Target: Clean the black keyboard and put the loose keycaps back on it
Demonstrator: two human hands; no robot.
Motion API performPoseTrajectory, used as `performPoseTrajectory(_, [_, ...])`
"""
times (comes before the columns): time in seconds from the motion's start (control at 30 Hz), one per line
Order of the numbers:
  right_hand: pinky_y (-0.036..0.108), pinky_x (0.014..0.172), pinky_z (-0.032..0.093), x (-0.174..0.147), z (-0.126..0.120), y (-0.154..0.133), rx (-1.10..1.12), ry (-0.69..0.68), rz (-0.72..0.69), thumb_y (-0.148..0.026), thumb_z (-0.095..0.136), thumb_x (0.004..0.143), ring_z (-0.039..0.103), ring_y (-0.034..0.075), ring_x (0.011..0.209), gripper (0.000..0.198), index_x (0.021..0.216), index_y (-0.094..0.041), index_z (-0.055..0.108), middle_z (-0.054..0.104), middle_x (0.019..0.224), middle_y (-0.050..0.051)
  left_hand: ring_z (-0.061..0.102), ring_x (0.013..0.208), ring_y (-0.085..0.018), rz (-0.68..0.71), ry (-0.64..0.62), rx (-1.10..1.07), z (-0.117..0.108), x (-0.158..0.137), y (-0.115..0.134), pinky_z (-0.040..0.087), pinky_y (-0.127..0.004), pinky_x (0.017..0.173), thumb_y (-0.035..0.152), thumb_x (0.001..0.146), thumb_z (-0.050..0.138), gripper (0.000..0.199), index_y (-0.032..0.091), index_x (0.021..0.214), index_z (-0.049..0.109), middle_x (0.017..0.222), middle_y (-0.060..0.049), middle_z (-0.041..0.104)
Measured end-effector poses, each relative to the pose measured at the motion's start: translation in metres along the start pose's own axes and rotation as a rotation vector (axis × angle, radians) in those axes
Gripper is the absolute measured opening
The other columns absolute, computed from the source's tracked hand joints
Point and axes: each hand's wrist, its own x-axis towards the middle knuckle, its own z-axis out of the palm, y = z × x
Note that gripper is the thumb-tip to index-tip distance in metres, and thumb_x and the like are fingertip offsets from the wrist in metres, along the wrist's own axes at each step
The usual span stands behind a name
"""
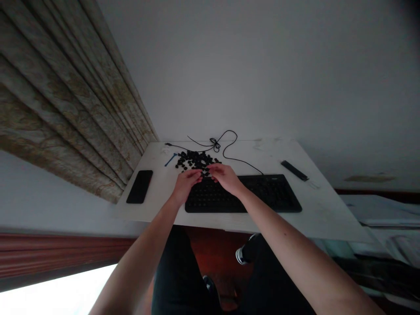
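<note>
A black keyboard (275,192) lies along the front of the white table, its key area partly covered by my hands and right forearm. Behind its left part is a heap of loose black keycaps (193,158). My left hand (186,183) is over the keyboard's upper left corner, fingers pinched together at the near side of the heap. Facing it, my right hand (225,176) has its thumb and fingertips closed near the same keycaps. Small dark pieces show between the two hands; whether either hand grips one is too small to tell.
A blue tool (170,159) lies left of the heap, and a black phone (140,187) near the table's left edge. Behind runs a black cable (236,139) tied in a bundle. A dark elongated object (294,170) rests at the right. Curtain (82,87) hangs left.
</note>
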Motion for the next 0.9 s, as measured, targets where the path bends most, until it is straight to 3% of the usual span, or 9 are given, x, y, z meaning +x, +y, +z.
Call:
performPoseTrajectory(0.1, [0.025, 0.060, 0.052, -0.024, 0.009, -0.011, 0.186, -0.105, 0.070, -0.030, 0.062, 0.084, 0.063, 0.013, 0.067, 0.027, 0.105, -0.018, 0.074, 0.072, 0.085, 0.004, 0.068, 0.080, -0.015, -0.022, -0.049, -0.022, 0.004, -0.018, 0.001, 0.056, -0.036, 0.089, 0.035, 0.071, 0.082, 0.031, 0.013, 0.092, 0.075, 0.089, -0.006, 0.074])
performPoseTrajectory(0.27, [0.026, 0.062, 0.056, -0.048, 0.016, -0.016, 0.308, -0.140, 0.184, -0.037, 0.070, 0.082, 0.064, 0.012, 0.063, 0.027, 0.098, -0.016, 0.076, 0.073, 0.076, 0.004, 0.067, 0.073, -0.013, -0.040, -0.071, 0.010, 0.005, -0.038, -0.001, 0.058, -0.034, 0.086, 0.036, 0.071, 0.082, 0.027, 0.014, 0.083, 0.071, 0.078, -0.003, 0.071])
performPoseTrajectory(0.47, [0.026, 0.062, 0.058, -0.054, 0.021, -0.017, 0.274, -0.169, 0.256, -0.036, 0.080, 0.074, 0.066, 0.012, 0.062, 0.025, 0.086, -0.014, 0.077, 0.074, 0.073, 0.004, 0.069, 0.072, -0.015, -0.043, -0.026, 0.044, 0.002, -0.049, -0.013, 0.059, -0.039, 0.086, 0.034, 0.075, 0.080, 0.025, 0.015, 0.087, 0.068, 0.078, -0.003, 0.070])
performPoseTrajectory(0.67, [0.023, 0.056, 0.057, -0.055, 0.024, -0.013, 0.140, -0.160, 0.233, -0.028, 0.077, 0.077, 0.065, 0.012, 0.057, 0.013, 0.079, -0.015, 0.077, 0.072, 0.066, 0.003, 0.071, 0.090, -0.019, -0.033, -0.099, -0.015, -0.008, -0.061, -0.022, 0.055, -0.043, 0.097, 0.028, 0.078, 0.075, 0.031, 0.014, 0.105, 0.068, 0.097, -0.009, 0.074])
performPoseTrajectory(0.77, [0.024, 0.056, 0.057, -0.054, 0.026, -0.008, 0.107, -0.155, 0.243, -0.026, 0.076, 0.078, 0.066, 0.013, 0.057, 0.011, 0.079, -0.015, 0.076, 0.072, 0.067, 0.004, 0.070, 0.092, -0.020, 0.048, -0.052, 0.134, -0.019, -0.065, -0.026, 0.055, -0.043, 0.095, 0.027, 0.084, 0.066, 0.026, 0.016, 0.107, 0.068, 0.103, -0.010, 0.073])
performPoseTrajectory(0.9, [0.025, 0.058, 0.057, -0.054, 0.027, 0.001, 0.094, -0.157, 0.275, -0.026, 0.077, 0.078, 0.068, 0.014, 0.059, 0.012, 0.080, -0.014, 0.075, 0.072, 0.066, 0.004, 0.065, 0.106, -0.022, 0.345, 0.130, 0.608, -0.042, -0.068, -0.033, 0.050, -0.042, 0.102, 0.018, 0.087, 0.054, 0.020, 0.020, 0.098, 0.070, 0.107, -0.009, 0.070])
